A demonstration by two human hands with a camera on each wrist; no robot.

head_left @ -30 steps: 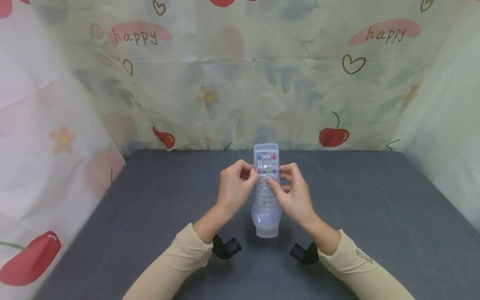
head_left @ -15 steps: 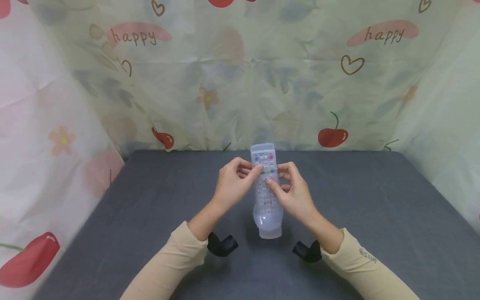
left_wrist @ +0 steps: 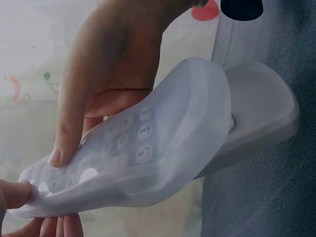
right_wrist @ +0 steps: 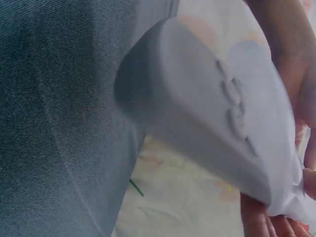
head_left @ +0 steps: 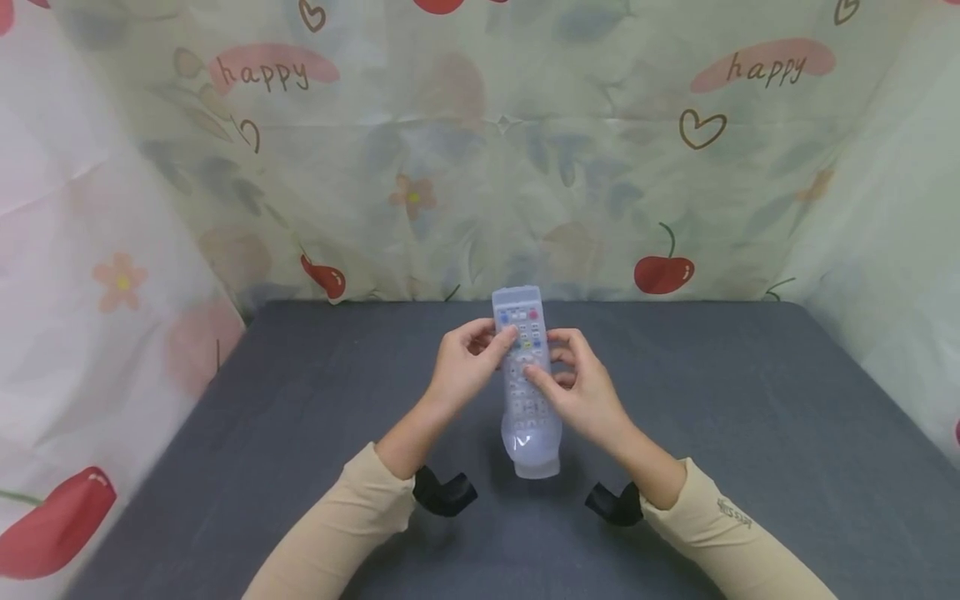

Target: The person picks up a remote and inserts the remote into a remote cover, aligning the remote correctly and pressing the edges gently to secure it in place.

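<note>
A light grey remote control (left_wrist: 264, 101) is held upright above the table, partly inside a translucent rubbery cover (head_left: 531, 437). The cover's lower end stands away from the remote, whose bottom sticks out bare beneath it. Number buttons show through the cover in the left wrist view. My left hand (head_left: 463, 362) pinches the upper left side, its thumb on the front. Lower down on the right side, my right hand (head_left: 588, 396) holds the covered remote, thumb on the buttons and fingers behind. In the right wrist view the remote's bare back (right_wrist: 197, 94) faces the camera.
A dark grey cloth-covered table (head_left: 337, 375) lies below. Patterned curtains (head_left: 495, 167) stand behind it and at both sides. Black wrist-worn pieces (head_left: 447, 494) project inward beneath both wrists.
The remote and cover have shifted slightly left and now lean a little, top to the left. My left thumb has moved up and further onto the cover's front. Both hands keep their hold.
</note>
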